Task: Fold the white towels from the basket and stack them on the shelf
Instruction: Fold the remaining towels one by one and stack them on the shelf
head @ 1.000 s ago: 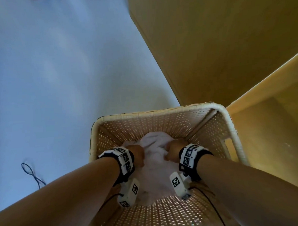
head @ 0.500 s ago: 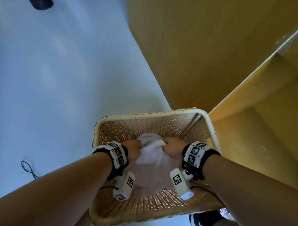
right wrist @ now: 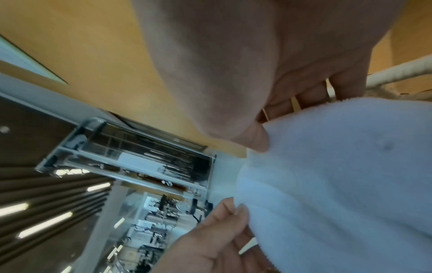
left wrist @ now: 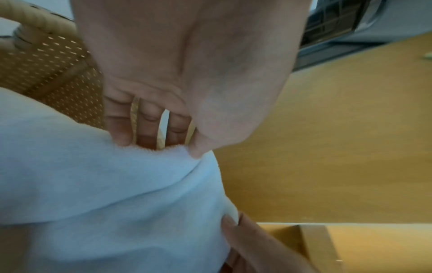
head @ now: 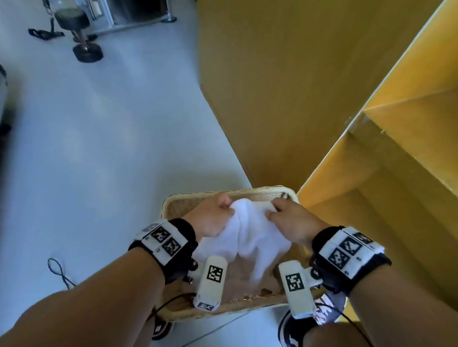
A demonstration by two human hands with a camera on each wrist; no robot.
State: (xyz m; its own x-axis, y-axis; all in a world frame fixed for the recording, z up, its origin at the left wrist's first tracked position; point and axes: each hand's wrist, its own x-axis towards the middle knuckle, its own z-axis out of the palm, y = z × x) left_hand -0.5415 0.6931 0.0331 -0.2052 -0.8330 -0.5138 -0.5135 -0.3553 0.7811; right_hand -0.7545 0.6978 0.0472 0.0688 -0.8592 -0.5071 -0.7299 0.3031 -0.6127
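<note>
- The towel (head: 247, 234) covers much of the basket (head: 187, 201) floor, so any other towels under it cannot be seen.
- Left hand (head: 211, 218) fingers (left wrist: 149, 118) are buried in cloth, tips hidden.
- Shelf (head: 406, 165) is cut off at the right edge.

A pale grey floor (head: 95, 153) is spreading leftward. Yellow wooden panelling (head: 284, 79) is rising on the right; a dumbbell (head: 79, 35) is lying far off.

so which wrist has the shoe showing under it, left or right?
The right hand: the patterned black-and-white shoe shows just below its wrist gear, beside the basket. Only a sliver of the other shoe shows under the left forearm.
</note>
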